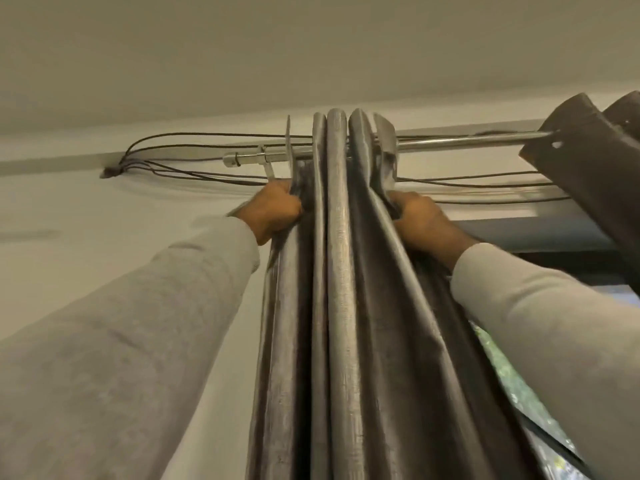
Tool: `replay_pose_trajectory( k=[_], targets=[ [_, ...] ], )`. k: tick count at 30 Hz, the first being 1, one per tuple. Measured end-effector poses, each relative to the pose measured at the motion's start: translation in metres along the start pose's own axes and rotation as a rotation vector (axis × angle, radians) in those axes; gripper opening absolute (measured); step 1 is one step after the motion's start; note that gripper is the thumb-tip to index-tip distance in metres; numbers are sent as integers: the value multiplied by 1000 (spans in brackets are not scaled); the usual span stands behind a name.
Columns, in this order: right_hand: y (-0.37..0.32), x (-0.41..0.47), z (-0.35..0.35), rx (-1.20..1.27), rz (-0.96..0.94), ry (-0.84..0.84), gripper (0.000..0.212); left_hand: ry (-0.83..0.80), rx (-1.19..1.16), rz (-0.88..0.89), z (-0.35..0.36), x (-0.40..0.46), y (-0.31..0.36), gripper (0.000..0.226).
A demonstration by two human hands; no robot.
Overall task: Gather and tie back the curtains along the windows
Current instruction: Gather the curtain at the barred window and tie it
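A grey-brown curtain [341, 271] hangs bunched in tight vertical folds from a shiny metal rod [460, 143] near the ceiling. My left hand [275, 209] grips the curtain's left edge just below the rod. My right hand [424, 223] grips the folds on its right side at about the same height. Both arms wear light grey sleeves and reach upward. A second, darker curtain [588, 174] hangs on the rod at the far right, apart from the first.
Several thin dark cables [194, 142] run along the white wall behind the rod from a clip [110, 172] at the left. The rod's left end [231, 160] sits in a bracket. A window [512, 375] with foliage outside shows at the lower right.
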State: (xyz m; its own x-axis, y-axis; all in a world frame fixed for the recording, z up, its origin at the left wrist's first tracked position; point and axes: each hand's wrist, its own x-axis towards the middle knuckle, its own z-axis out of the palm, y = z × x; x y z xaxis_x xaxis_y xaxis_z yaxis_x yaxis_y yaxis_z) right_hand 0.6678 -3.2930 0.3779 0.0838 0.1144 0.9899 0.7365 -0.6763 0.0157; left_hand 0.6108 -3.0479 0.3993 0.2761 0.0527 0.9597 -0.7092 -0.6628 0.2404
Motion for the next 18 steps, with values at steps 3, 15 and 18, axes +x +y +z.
replay_pose_trajectory(
  k=[3, 15, 18],
  targets=[
    [-36, 17, 25, 72, -106, -26, 41, 39, 38, 64, 16, 4, 21, 13],
    [19, 40, 7, 766, 128, 221, 69, 17, -361, 5, -49, 16, -12, 79],
    [5, 43, 11, 792, 141, 203, 88, -26, -529, 77, -34, 38, -14, 82]
  ],
)
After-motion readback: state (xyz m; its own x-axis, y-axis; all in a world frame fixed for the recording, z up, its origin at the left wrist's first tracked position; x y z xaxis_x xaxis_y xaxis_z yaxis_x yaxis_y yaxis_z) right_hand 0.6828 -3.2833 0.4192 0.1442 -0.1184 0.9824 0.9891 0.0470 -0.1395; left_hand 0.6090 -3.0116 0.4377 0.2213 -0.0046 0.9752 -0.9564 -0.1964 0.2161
